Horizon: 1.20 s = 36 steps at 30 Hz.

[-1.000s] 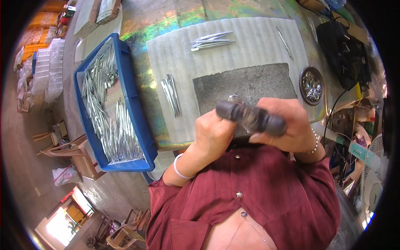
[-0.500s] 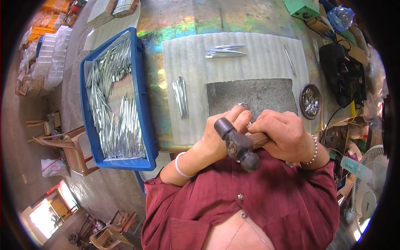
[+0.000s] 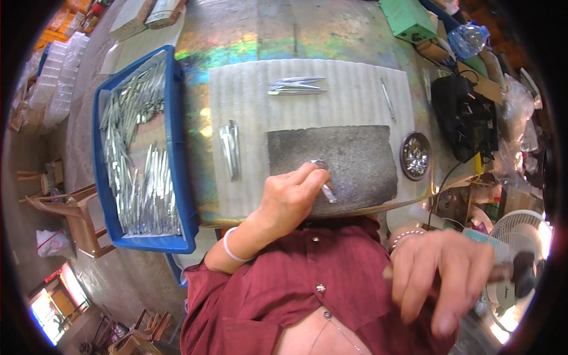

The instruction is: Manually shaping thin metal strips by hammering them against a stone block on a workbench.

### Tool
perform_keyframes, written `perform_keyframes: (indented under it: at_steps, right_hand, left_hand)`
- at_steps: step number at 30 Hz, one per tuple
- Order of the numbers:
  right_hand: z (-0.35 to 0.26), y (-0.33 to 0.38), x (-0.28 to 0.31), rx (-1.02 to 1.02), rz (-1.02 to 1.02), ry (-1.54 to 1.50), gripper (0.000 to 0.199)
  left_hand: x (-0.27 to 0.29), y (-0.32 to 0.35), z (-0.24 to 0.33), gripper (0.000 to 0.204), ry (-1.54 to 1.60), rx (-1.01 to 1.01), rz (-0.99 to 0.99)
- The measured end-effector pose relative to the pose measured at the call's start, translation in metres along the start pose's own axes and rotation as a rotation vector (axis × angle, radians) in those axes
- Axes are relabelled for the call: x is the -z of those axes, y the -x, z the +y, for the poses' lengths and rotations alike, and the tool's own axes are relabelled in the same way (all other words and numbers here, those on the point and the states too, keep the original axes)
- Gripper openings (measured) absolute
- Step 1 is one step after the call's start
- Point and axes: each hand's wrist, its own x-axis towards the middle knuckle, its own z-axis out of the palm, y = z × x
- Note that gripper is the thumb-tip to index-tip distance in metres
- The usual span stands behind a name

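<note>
My left hand (image 3: 293,198) is pinched shut over the near part of the dark grey slab (image 3: 361,168). A short, shiny metal piece (image 3: 329,193) pokes out below its fingertips, and a rounded shiny end shows above them; its exact kind is unclear. Off to the right, beyond the table edge, my right hand (image 3: 444,275) is closed around a hammer, slightly smeared by motion. The dark hammer head (image 3: 523,277) sticks out on the right side of the fist, and the wooden handle passes behind the fingers.
White foam sheet (image 3: 236,201) lies under the slab, with slim silver strips (image 3: 296,86) and another bundle (image 3: 229,151) on it. A round dish (image 3: 416,155) holds small shiny bits. The blue crate (image 3: 188,228) at left contains many strips. A fan (image 3: 518,236) stands at right.
My right hand has swung the hammer away from my left hand, down and to the right. The left hand now sits alone above the slab. The whole view has shifted slightly.
</note>
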Motion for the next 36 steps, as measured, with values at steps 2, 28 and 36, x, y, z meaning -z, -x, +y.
perform_keyframes:
  at_steps: [2, 28, 36]
  right_hand:
    - [0.005, -0.010, -0.010, 0.051, -0.077, 0.026, 0.014]
    - [-0.028, 0.032, -0.018, -0.864, 0.223, 1.281, 0.044]
    - [-0.029, 0.024, -0.015, -0.774, 0.012, 1.548, 0.051]
  left_hand:
    - [0.000, -0.001, 0.000, 0.025, 0.010, -0.004, 0.005]
    - [0.000, 0.004, 0.000, 0.020, -0.003, 0.017, 0.007]
    - [0.001, 0.004, -0.003, 0.015, 0.030, 0.006, -0.006]
